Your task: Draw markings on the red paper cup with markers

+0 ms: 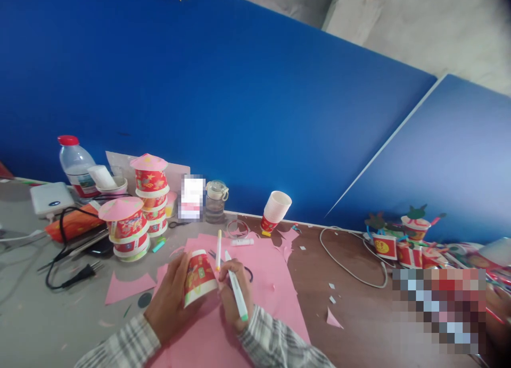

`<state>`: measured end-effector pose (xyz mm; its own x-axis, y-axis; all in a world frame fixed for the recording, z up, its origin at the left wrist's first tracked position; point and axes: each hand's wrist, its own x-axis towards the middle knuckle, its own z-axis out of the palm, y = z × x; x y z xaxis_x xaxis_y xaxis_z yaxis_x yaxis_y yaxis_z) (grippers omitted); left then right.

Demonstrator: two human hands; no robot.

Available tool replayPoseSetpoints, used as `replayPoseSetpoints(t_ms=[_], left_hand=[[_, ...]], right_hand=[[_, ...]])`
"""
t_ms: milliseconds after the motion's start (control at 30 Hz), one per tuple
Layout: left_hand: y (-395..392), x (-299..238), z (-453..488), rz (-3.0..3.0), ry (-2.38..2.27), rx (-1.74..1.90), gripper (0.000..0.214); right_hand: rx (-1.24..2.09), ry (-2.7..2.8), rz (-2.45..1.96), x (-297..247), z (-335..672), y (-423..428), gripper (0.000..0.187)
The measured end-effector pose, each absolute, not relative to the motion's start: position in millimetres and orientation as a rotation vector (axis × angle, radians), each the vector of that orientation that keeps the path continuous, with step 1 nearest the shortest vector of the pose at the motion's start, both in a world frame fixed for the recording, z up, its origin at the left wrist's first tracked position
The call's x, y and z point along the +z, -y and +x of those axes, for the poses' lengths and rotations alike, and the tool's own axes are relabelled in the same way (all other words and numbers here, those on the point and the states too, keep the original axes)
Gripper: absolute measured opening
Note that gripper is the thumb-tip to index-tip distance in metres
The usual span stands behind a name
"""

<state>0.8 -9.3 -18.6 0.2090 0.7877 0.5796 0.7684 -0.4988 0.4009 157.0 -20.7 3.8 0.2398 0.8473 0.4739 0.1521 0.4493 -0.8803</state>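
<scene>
My left hand (173,296) is closed round a red patterned paper cup (199,275), which is tilted over the pink paper (275,304). In my right hand (235,291), beside the cup, is a white marker (238,296) with a green end towards me. A yellow-and-white marker (219,248) stands out just beyond those fingers; I cannot tell whether they hold it too. Scissors, partly hidden by my right hand, lie on the paper, with dark handles (249,275) showing. Farther back on the sheet rests a white marker cap or short pen (242,242).
At left stand cup towers (126,230) with pink cone roofs, a plug cable (82,275) and a red-capped bottle (75,163). Behind are a phone (191,198), a glass jar (216,203) and stacked cups (276,209). Decorated cups (411,251) and another person's hand (499,304) are at right.
</scene>
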Motion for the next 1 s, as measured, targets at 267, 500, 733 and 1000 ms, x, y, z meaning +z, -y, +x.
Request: replayPoseSetpoints(t_ms=[267,500,733,1000], left_hand=[[11.5,-12.1,2.2,2.305,-1.440,1.232,0.090],[15.2,-6.1,-3.5,2.277,-1.338,1.038,0.094],[14.9,-10.6,2.1,2.162,-1.384,1.087,0.082],[16.0,-10.1,9.9,2.163,-1.531,1.136,0.087]], right_hand=[[0.359,1.652,-0.844,3.0,163.7,28.4,0.043],[0.213,2.016,-0.851,2.1,172.2,28.3,0.046],[0.090,2.127,-0.816,2.5,172.1,24.4,0.042],[0.724,1.485,-0.867,-1.7,164.9,24.4,0.026]])
